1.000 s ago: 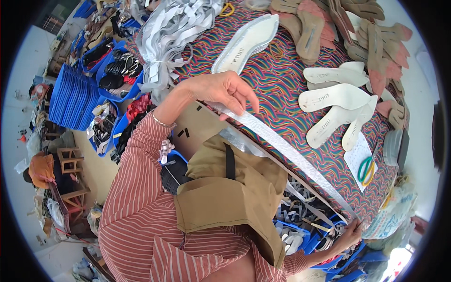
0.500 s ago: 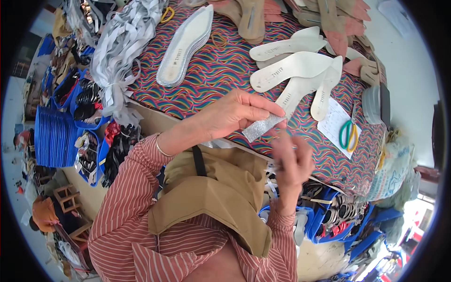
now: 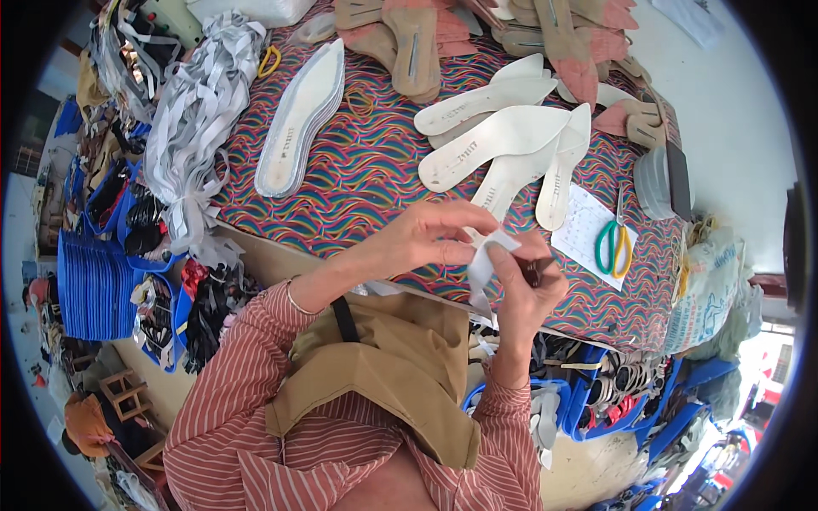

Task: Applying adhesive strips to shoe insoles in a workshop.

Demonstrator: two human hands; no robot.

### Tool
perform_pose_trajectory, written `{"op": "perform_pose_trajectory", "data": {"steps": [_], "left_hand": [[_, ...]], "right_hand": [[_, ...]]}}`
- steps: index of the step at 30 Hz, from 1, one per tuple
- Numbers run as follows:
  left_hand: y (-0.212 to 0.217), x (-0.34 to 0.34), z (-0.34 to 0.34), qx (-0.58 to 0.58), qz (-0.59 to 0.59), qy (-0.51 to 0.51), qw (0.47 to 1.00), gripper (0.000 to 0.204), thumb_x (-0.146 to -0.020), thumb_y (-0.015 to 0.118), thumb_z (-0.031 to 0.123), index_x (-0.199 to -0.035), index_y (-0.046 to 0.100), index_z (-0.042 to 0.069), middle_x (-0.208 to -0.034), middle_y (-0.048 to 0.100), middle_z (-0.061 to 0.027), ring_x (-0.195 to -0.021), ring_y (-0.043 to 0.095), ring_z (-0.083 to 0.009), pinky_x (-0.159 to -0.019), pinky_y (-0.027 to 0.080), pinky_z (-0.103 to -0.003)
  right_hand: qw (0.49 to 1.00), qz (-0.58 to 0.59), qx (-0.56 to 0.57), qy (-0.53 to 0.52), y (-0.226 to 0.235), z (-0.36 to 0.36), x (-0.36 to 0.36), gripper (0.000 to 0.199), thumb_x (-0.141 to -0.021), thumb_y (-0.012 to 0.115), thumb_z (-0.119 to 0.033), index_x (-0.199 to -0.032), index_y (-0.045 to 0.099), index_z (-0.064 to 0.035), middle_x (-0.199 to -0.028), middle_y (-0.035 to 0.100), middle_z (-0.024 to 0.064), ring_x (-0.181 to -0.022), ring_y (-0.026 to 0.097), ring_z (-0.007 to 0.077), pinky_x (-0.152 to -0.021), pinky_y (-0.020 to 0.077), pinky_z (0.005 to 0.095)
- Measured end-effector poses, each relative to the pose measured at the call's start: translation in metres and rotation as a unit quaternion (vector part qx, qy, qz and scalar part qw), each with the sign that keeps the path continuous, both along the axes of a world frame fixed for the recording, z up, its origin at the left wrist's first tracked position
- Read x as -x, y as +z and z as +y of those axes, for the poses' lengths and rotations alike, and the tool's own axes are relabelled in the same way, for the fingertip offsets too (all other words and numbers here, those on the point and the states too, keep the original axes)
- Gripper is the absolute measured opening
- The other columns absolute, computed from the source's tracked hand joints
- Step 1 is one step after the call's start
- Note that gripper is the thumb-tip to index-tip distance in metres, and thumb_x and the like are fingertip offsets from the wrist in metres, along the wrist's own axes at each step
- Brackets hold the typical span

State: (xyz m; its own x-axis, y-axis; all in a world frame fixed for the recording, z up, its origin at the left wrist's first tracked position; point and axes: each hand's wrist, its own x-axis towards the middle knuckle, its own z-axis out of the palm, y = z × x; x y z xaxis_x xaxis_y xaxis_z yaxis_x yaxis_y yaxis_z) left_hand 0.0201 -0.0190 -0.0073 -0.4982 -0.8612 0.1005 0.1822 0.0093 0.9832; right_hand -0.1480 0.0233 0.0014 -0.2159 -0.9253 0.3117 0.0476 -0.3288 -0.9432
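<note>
Both hands are close together over the near edge of the patterned table [image 3: 358,221]. My left hand [image 3: 426,237] pinches one end of a thin whitish strip [image 3: 481,277] between thumb and fingers. My right hand [image 3: 530,277] grips the same strip from the other side, its thumb on top and fingers curled. The strip's free end hangs below the fingers. Just beyond the hands lie several white shoe insoles [image 3: 494,145], loosely overlapping. Left of them rests a neat stack of silver-edged insoles [image 3: 298,128].
Scissors [image 3: 615,247] with green and yellow handles lie on a written sheet [image 3: 588,223]. A grey tape roll [image 3: 654,183] is at the right edge. Grey straps [image 3: 200,111] are heaped at left. Brown and pink sole pieces [image 3: 417,51] lie at the back. Blue bins [image 3: 584,400] stand below the table.
My right hand has closed on the strip beside my left. The strip, glittery silver side up before, now shows a whitish face and hangs down. The view has shifted slightly.
</note>
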Motion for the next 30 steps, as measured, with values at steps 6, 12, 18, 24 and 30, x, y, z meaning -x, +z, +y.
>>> {"op": "perform_pose_trajectory", "data": {"steps": [6,12,18,24,30], "left_hand": [[0.012,0.025,0.008,-0.214,0.170,0.036,0.961,0.032,-0.085,0.063,-0.002,-0.117,0.064,-0.005,-0.087,0.066,-0.0076,-0.072,0.059,-0.0116,-0.068,0.049,-0.021],[0.001,0.034,0.009,-0.195,0.132,0.087,0.968,0.020,-0.085,0.065,0.000,-0.104,0.068,-0.004,-0.076,0.064,-0.0061,-0.059,0.053,-0.0093,-0.055,0.042,-0.019],[0.005,0.033,0.007,-0.176,0.074,0.089,0.978,0.008,-0.085,0.067,0.002,-0.092,0.070,-0.002,-0.071,0.062,-0.0039,-0.055,0.047,-0.0067,-0.050,0.037,-0.018],[0.003,0.034,0.008,-0.188,0.029,0.034,0.981,0.007,-0.085,0.067,0.001,-0.090,0.070,-0.001,-0.067,0.058,-0.0010,-0.054,0.045,-0.0047,-0.047,0.034,-0.017],[0.000,0.042,0.008,-0.127,-0.018,0.026,0.991,0.007,-0.084,0.067,0.001,-0.090,0.070,-0.001,-0.066,0.058,0.0003,-0.053,0.043,-0.0031,-0.046,0.031,-0.015]], "right_hand": [[0.984,-0.116,-0.132,-0.005,0.001,-0.010,0.006,0.010,-0.082,0.064,0.006,-0.083,0.062,-0.0037,-0.074,0.060,0.0033,-0.052,0.042,0.0044,-0.046,0.0296,0.0170],[0.963,-0.188,-0.186,0.045,-0.002,-0.005,0.019,0.004,-0.091,0.058,-0.006,-0.094,0.059,-0.0044,-0.069,0.056,0.0023,-0.050,0.036,0.0036,-0.045,0.0245,0.0172],[0.950,-0.159,-0.255,0.089,-0.005,0.011,0.038,0.013,-0.096,0.053,-0.014,-0.103,0.057,-0.0044,-0.067,0.053,0.0011,-0.050,0.030,0.0034,-0.045,0.0199,0.0176],[0.957,-0.149,-0.224,0.104,-0.010,0.018,0.036,0.013,-0.096,0.053,-0.014,-0.104,0.057,-0.0041,-0.066,0.052,0.0006,-0.051,0.031,0.0035,-0.045,0.0202,0.0176],[0.964,-0.145,-0.199,0.101,-0.020,0.019,0.039,0.012,-0.096,0.054,-0.014,-0.102,0.058,-0.0038,-0.066,0.053,0.0008,-0.052,0.031,0.0037,-0.045,0.0213,0.0178]]}}
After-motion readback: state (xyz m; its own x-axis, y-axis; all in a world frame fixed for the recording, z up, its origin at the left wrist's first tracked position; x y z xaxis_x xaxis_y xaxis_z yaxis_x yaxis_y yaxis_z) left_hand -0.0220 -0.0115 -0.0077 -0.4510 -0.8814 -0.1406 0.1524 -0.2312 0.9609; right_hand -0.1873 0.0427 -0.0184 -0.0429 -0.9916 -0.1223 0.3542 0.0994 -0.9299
